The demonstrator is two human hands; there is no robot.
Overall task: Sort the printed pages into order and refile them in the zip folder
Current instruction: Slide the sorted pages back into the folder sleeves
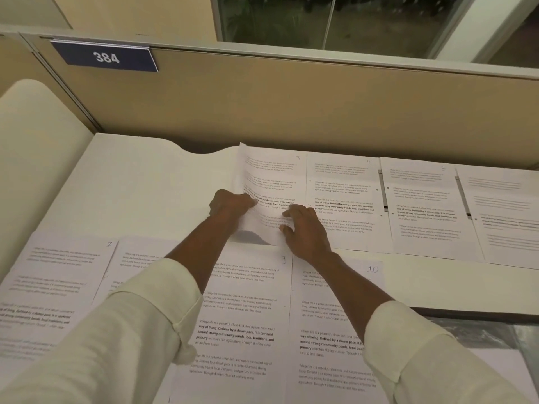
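Here, on the white surface point(145, 182), numbered pages point(242, 310) are laid in rows; one far-row page point(271, 173) is pinched at its raised edge by the left grip point(230, 204) and steadied under the spread right grip point(304, 228). It is best lifted slowly, neighbours undisturbed.

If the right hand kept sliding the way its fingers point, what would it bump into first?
Probably the left hand, gripping the lifted edge of the page that the right hand presses, though depth is unclear.
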